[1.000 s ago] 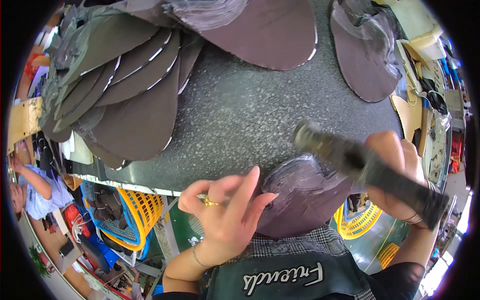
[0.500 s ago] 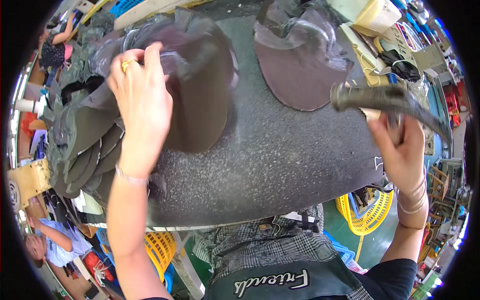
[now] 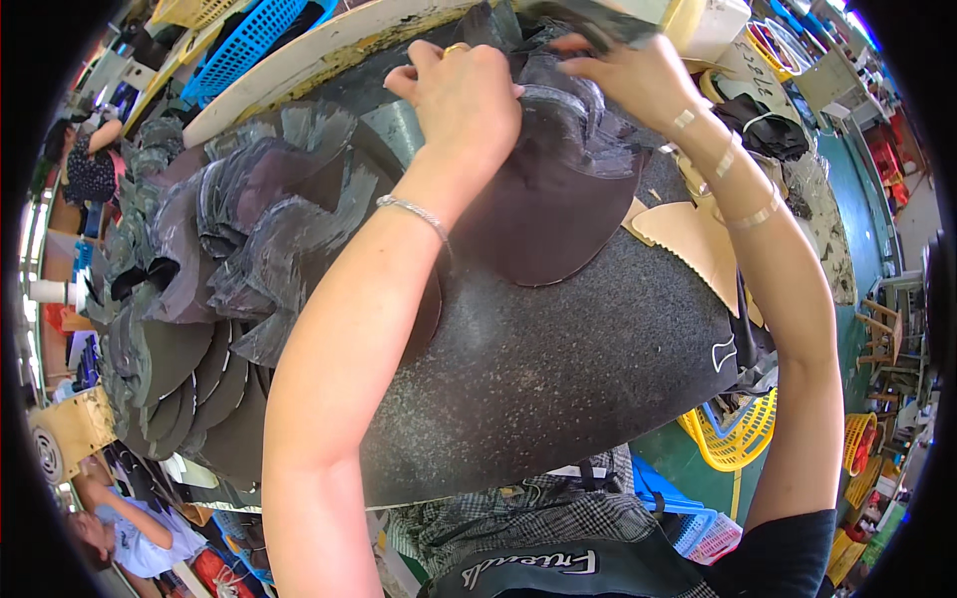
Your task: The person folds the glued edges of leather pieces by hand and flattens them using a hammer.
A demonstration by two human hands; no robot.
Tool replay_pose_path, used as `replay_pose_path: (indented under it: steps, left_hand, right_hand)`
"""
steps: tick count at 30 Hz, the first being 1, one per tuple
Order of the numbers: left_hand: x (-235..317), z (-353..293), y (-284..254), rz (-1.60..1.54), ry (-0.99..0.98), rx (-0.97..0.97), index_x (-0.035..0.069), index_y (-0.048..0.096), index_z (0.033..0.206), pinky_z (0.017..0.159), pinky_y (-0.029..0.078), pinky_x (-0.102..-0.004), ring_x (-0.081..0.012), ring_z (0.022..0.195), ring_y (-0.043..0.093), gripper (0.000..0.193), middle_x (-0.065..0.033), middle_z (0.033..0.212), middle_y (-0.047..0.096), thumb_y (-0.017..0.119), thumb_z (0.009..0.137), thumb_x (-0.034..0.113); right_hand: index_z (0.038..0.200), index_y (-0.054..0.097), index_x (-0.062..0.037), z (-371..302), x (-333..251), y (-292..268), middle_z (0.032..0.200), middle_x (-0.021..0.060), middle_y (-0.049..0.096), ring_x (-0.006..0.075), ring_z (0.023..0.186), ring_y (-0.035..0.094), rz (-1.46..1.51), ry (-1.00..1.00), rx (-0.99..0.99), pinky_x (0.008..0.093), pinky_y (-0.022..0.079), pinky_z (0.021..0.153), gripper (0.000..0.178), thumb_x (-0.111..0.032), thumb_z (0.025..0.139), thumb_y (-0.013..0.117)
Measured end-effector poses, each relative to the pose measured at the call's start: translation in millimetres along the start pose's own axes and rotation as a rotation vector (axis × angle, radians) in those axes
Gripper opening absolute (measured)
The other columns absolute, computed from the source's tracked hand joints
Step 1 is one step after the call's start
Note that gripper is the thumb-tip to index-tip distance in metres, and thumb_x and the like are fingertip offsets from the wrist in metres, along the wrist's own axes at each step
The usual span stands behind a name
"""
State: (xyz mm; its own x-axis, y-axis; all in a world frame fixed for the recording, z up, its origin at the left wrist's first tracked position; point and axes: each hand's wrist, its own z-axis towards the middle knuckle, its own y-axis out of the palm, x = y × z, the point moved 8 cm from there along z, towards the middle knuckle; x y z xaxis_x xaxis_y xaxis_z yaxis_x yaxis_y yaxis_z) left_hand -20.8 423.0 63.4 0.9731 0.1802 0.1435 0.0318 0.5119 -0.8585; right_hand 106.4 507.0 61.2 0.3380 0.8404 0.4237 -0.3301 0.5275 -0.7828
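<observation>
A dark brown leather-like piece [image 3: 558,219] with a rounded lower edge lies on the speckled black work mat [image 3: 558,379]. Its upper part is gathered into grey, whitish-streaked folds. Over the piece's upper left edge is my left hand [image 3: 464,105], fingers curled and closed; whatever they pinch is hidden beneath. Just beyond the folds, my right hand [image 3: 638,85] grips a hammer [image 3: 588,22], whose dark head is smeared by motion. To the left, a heap of similar dark pieces [image 3: 249,219] with crumpled grey edges covers the mat, partly behind my left forearm.
A tan zigzag-edged piece [image 3: 693,244] and black cloth [image 3: 763,128] lie at the right. A white wire clip [image 3: 723,354] sits at the mat's edge. Below hangs a yellow basket [image 3: 733,434]. A blue basket [image 3: 239,45] stands at the back left. Other people are at the far left.
My right hand has swung up and leftward with the hammer, from the right edge to the folded piece. My left hand has moved right, from the heap to the same piece.
</observation>
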Motion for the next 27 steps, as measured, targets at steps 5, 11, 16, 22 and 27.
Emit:
replay_pose_path:
  steps: [5, 11, 16, 22, 27]
  left_hand:
    - [28, -34, -48, -0.059, 0.362, 0.233, 0.010, 0.072, 0.085, 0.085, 0.031, -0.0464, -0.0306, 0.106, 0.048, 0.006, -0.0051, 0.091, 0.068, 0.073, 0.080, 0.014]
    - [27, -132, -176, -0.929, -0.058, -0.065, -0.001, 0.056, 0.092, 0.073, 0.052, -0.0269, -0.0160, 0.074, 0.064, 0.004, -0.0081, 0.081, 0.063, 0.060, 0.091, -0.001]
    - [-19, -239, -143, -1.404, -0.912, -0.553, -0.002, 0.054, 0.099, 0.064, 0.059, -0.0252, -0.0109, 0.079, 0.066, 0.009, -0.0080, 0.089, 0.066, 0.061, 0.092, -0.002]
    - [-47, -325, -107, -1.295, -1.040, -0.538, -0.001, 0.052, 0.111, 0.074, 0.058, -0.0241, -0.0076, 0.083, 0.062, 0.017, -0.0050, 0.096, 0.061, 0.056, 0.094, -0.003]
    - [-46, -315, -111, -1.328, -0.922, -0.806, -0.003, 0.050, 0.130, 0.083, 0.049, -0.0229, -0.0083, 0.094, 0.060, 0.039, -0.0074, 0.105, 0.064, 0.056, 0.091, -0.007]
  right_hand:
    - [0.110, 0.060, -0.0103, 47, -2, 42, 0.090, 0.0230, 0.066, 0.0394, 0.088, 0.064, 0.522, 0.460, -0.205, 0.0440, 0.050, 0.075, 0.033, -0.017, 0.080, 0.073]
    - [0.108, 0.061, 0.0035, 36, 3, -14, 0.096, 0.0249, 0.066, 0.0395, 0.091, 0.064, 0.700, 0.544, -0.169, 0.0445, 0.050, 0.081, 0.035, -0.022, 0.084, 0.067]
    - [0.110, 0.057, -0.0040, 21, -38, -103, 0.091, 0.0163, 0.064, 0.0299, 0.084, 0.064, 0.932, 0.670, 0.023, 0.0399, 0.048, 0.071, 0.033, -0.018, 0.083, 0.071]
    - [0.087, 0.056, -0.0076, -42, -203, -181, 0.063, 0.0027, 0.050, 0.0134, 0.044, 0.051, 0.911, -0.136, -0.269, 0.0256, 0.039, 0.039, 0.019, -0.018, 0.077, 0.068]
    - [0.075, 0.045, -0.0104, -83, -244, -177, 0.059, 0.0012, 0.043, 0.0124, 0.042, 0.051, 0.827, -0.100, -0.462, 0.0289, 0.038, 0.032, 0.019, -0.014, 0.074, 0.064]
